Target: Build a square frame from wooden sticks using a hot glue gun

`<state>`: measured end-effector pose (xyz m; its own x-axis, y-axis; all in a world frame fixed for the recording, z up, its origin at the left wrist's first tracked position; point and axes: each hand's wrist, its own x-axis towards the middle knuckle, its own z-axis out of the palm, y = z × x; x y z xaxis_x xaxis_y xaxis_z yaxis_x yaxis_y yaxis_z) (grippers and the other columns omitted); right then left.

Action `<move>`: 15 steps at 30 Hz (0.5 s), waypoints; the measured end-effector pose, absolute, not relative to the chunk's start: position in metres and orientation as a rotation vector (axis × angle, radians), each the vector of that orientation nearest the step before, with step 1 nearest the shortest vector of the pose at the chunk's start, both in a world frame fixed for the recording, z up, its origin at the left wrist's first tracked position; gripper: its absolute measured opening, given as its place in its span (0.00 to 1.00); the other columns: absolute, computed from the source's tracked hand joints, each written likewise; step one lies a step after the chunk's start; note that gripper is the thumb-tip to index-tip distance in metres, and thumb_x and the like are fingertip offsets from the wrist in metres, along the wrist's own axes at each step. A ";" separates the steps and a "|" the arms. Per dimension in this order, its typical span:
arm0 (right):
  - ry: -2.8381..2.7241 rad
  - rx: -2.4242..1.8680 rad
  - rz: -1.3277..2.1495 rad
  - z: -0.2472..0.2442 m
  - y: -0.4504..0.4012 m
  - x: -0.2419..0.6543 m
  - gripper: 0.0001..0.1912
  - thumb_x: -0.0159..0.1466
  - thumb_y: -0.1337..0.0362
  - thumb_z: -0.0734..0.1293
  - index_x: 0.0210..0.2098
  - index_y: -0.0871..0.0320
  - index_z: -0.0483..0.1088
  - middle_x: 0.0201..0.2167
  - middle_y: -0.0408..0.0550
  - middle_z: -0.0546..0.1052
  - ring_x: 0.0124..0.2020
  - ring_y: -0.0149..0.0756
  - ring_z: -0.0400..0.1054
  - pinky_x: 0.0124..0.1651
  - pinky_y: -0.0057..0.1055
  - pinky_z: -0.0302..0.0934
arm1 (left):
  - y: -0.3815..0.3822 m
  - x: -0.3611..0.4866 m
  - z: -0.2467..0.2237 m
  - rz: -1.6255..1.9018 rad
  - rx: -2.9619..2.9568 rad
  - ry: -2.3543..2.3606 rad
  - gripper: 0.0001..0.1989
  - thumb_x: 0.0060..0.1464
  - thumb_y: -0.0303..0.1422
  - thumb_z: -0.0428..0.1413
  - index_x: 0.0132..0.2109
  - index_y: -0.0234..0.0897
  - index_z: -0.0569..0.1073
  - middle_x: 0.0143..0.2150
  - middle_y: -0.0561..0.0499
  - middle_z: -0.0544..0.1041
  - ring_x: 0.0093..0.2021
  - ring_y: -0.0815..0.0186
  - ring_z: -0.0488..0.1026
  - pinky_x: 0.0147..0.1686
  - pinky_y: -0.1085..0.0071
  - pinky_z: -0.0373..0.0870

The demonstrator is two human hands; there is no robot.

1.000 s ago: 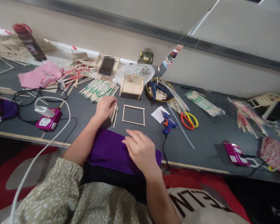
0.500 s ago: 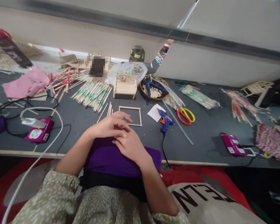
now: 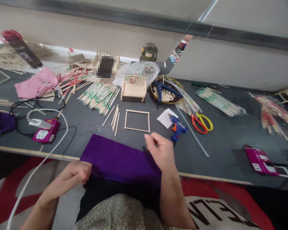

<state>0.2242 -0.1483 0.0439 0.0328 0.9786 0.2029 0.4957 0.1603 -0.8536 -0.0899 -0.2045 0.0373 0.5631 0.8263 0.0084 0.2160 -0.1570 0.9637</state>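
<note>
My left hand [image 3: 74, 176] is curled closed at the left edge of the purple cloth [image 3: 121, 159], with nothing visible in it. My right hand [image 3: 160, 150] is also closed, above the cloth's right end and near the lower right corner of a rectangular stick frame [image 3: 137, 111]. Several loose sticks [image 3: 114, 118] lie left of that frame. Right of it, a blue glue gun [image 3: 178, 129] rests by a white paper [image 3: 166, 118]. A small wooden bench model [image 3: 133, 89] stands behind the frame.
Behind are green-wrapped sticks [image 3: 99, 95] and a basket [image 3: 166, 91] holding a blue tool. Scissors [image 3: 201, 123] lie at the right. A white cable [image 3: 67, 123] loops from a purple power box [image 3: 46, 131] at the left. Part of another person shows at the left edge.
My hands have come apart from each other, the left moving down and left, the right moving right. Both have curled closed. The view has shifted slightly, and the whole stick frame now shows.
</note>
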 end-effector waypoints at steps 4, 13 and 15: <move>-1.959 -1.700 0.396 0.042 -0.130 0.189 0.08 0.68 0.65 0.60 0.40 0.57 0.71 0.35 0.51 0.78 0.35 0.36 0.72 0.39 0.31 0.62 | -0.211 -0.099 0.049 0.414 1.855 0.933 0.22 0.58 0.53 0.54 0.32 0.38 0.76 0.30 0.50 0.78 0.31 0.67 0.74 0.32 0.73 0.69; -2.320 -2.085 0.563 0.032 -0.101 0.119 0.13 0.70 0.59 0.60 0.44 0.62 0.69 0.36 0.60 0.80 0.37 0.46 0.78 0.35 0.33 0.64 | -0.090 -0.046 0.067 0.678 2.073 1.641 0.12 0.63 0.37 0.51 0.46 0.38 0.75 0.46 0.45 0.79 0.46 0.59 0.75 0.47 0.65 0.71; -2.301 -2.108 0.623 0.029 -0.095 0.115 0.13 0.71 0.60 0.59 0.45 0.63 0.69 0.36 0.61 0.80 0.38 0.47 0.78 0.37 0.34 0.66 | -0.061 -0.032 0.060 0.479 2.134 1.797 0.09 0.61 0.34 0.51 0.43 0.37 0.75 0.43 0.45 0.79 0.43 0.59 0.76 0.44 0.66 0.70</move>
